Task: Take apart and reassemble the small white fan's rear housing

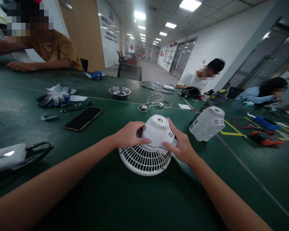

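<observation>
A white, vented fan motor housing point(158, 131) sits between my two hands, over the back of a round white fan grille point(145, 163). My left hand point(128, 134) grips the housing's left side, its thumb across the front. On the opposite side my right hand point(183, 144) holds it with the thumb low on the front and fingers behind. The grille lies on the green table point(125, 202). To the right of my right hand stands a white plastic part point(208, 123) with vent slots. Whether the housing is fixed to the grille cannot be told.
Left of my hands lie a black phone point(83, 118), work gloves point(56, 96) and a white device point(8, 157). Beyond are a metal bowl point(119, 92) and a white cable point(151, 103). An orange multimeter point(266, 138) lies right. Several people sit around the table.
</observation>
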`<state>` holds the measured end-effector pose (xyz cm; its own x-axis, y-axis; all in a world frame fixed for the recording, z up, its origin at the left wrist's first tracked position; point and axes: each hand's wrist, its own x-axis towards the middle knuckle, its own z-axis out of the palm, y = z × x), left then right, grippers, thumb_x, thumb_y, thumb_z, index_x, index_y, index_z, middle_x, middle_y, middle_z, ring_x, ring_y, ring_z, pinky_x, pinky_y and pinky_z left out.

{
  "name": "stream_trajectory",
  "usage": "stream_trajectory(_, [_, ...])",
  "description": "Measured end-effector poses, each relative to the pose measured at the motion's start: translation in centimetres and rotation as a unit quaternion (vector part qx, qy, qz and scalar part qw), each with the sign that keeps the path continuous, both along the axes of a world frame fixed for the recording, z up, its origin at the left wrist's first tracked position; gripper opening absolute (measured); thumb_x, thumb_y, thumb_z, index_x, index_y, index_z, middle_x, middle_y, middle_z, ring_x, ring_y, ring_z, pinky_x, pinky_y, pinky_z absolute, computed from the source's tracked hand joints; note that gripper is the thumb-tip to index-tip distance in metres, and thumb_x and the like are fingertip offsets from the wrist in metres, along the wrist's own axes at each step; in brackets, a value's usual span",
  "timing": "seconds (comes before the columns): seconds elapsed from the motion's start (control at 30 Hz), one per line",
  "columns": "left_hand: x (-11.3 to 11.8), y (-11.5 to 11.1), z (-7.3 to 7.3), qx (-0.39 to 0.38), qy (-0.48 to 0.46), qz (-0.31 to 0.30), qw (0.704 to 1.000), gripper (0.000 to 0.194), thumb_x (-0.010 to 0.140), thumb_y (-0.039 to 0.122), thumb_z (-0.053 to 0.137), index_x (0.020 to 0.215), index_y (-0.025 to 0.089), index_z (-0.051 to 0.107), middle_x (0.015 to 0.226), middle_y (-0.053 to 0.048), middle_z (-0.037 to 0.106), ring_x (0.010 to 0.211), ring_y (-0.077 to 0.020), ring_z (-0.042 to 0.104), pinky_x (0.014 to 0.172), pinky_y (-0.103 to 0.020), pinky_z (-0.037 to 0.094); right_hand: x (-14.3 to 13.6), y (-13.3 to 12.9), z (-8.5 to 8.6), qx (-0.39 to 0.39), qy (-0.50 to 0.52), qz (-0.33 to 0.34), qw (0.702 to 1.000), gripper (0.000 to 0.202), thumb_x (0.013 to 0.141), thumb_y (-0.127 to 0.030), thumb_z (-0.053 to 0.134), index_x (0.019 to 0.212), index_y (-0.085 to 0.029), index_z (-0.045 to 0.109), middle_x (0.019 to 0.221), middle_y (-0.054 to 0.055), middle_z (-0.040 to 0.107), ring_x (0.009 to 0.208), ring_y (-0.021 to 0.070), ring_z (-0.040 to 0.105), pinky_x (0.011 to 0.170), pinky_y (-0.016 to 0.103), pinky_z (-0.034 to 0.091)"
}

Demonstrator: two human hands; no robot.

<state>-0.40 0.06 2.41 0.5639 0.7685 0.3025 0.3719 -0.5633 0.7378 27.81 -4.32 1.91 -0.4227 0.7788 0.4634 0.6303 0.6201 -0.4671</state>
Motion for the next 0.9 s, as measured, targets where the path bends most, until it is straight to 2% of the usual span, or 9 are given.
stream_trajectory(0.2, [-0.1, -0.1, 0.0, -0.018, -0.024, -0.008, 0.999, 0.053, 0.076, 0.043, 0.088, 0.121, 0.019, 0.076, 0.114, -0.014, 0.075, 0.093, -0.029, 0.067, 0.08, -0.038, 0.051, -0.1, -0.1, 0.2, 0.014, -0.022, 0.004, 1.0, 0.099, 0.09, -0.046, 0.073, 0.169, -0.036, 0.014, 0.167, 0.009, 0.041, 0.142, 0.0388, 0.055, 0.115, 0.069, 0.046])
stream_trajectory(0.3, [-0.1, -0.2, 0.0, -0.021, -0.032, -0.003, 0.999, 0.057, 0.071, 0.041, 0.091, 0.122, 0.019, 0.076, 0.115, -0.014, 0.075, 0.097, -0.0311, 0.067, 0.085, -0.041, 0.051, -0.2, -0.3, 0.0, 0.025, -0.03, -0.006, 0.999, 0.104, 0.087, -0.043, 0.077, 0.169, -0.034, 0.014, 0.164, 0.011, 0.047, 0.144, 0.0402, 0.053, 0.116, 0.07, 0.045])
stream_trajectory(0.43, [-0.2, -0.1, -0.1, -0.023, -0.041, -0.003, 0.999, 0.063, 0.067, 0.034, 0.093, 0.125, 0.02, 0.074, 0.12, -0.015, 0.073, 0.105, -0.0338, 0.066, 0.095, -0.046, 0.05, -0.6, -0.3, -0.3, 0.039, -0.043, -0.018, 0.998, 0.105, 0.086, -0.046, 0.076, 0.169, -0.032, 0.013, 0.159, 0.012, 0.051, 0.142, 0.041, 0.053, 0.117, 0.069, 0.044])
stream_trajectory(0.57, [-0.1, -0.1, -0.2, -0.002, -0.06, 0.003, 0.998, 0.067, 0.071, 0.024, 0.089, 0.135, 0.021, 0.068, 0.132, -0.015, 0.07, 0.122, -0.037, 0.062, 0.111, -0.051, 0.042, -1.1, -0.4, -0.6, 0.054, -0.048, -0.05, 0.996, 0.106, 0.083, -0.058, 0.076, 0.168, -0.03, 0.018, 0.155, 0.016, 0.054, 0.135, 0.0431, 0.058, 0.111, 0.067, 0.049])
stream_trajectory(0.63, [0.1, -0.2, -0.1, -0.014, -0.093, 0.008, 0.996, 0.07, 0.078, 0.02, 0.081, 0.145, 0.023, 0.061, 0.14, -0.014, 0.066, 0.127, -0.0365, 0.061, 0.117, -0.052, 0.037, -1.1, -0.5, -0.7, 0.046, -0.033, -0.033, 0.998, 0.101, 0.084, -0.062, 0.072, 0.166, -0.029, 0.023, 0.152, 0.017, 0.057, 0.125, 0.0417, 0.064, 0.104, 0.064, 0.055])
stream_trajectory(0.7, [0.3, -0.6, 0.1, -0.046, -0.119, 0.0, 0.992, 0.076, 0.08, 0.02, 0.078, 0.152, 0.025, 0.053, 0.144, -0.013, 0.065, 0.129, -0.0372, 0.061, 0.119, -0.054, 0.034, -0.9, -0.7, -1.0, 0.002, -0.002, 0.007, 1.0, 0.095, 0.088, -0.062, 0.066, 0.165, -0.029, 0.021, 0.139, 0.015, 0.066, 0.104, 0.0351, 0.073, 0.09, 0.057, 0.062])
stream_trajectory(0.8, [0.6, -1.4, 0.5, -0.081, -0.141, -0.03, 0.986, 0.097, 0.068, 0.027, 0.089, 0.155, 0.024, 0.048, 0.157, -0.016, 0.053, 0.142, -0.0455, 0.049, 0.123, -0.061, 0.026, -0.7, -0.7, -1.5, -0.08, 0.053, 0.048, 0.994, 0.095, 0.09, -0.053, 0.065, 0.165, -0.029, 0.011, 0.11, 0.009, 0.076, 0.071, 0.0249, 0.072, 0.063, 0.044, 0.063])
stream_trajectory(0.9, [0.7, -2.0, 0.6, -0.06, -0.131, -0.045, 0.989, 0.111, 0.058, 0.031, 0.094, 0.157, 0.022, 0.045, 0.169, -0.017, 0.036, 0.15, -0.0515, 0.035, 0.125, -0.066, 0.017, -0.8, -0.7, -1.7, -0.108, 0.073, 0.068, 0.989, 0.099, 0.086, -0.044, 0.067, 0.165, -0.031, 0.008, 0.098, 0.005, 0.076, 0.063, 0.0225, 0.07, 0.052, 0.039, 0.06])
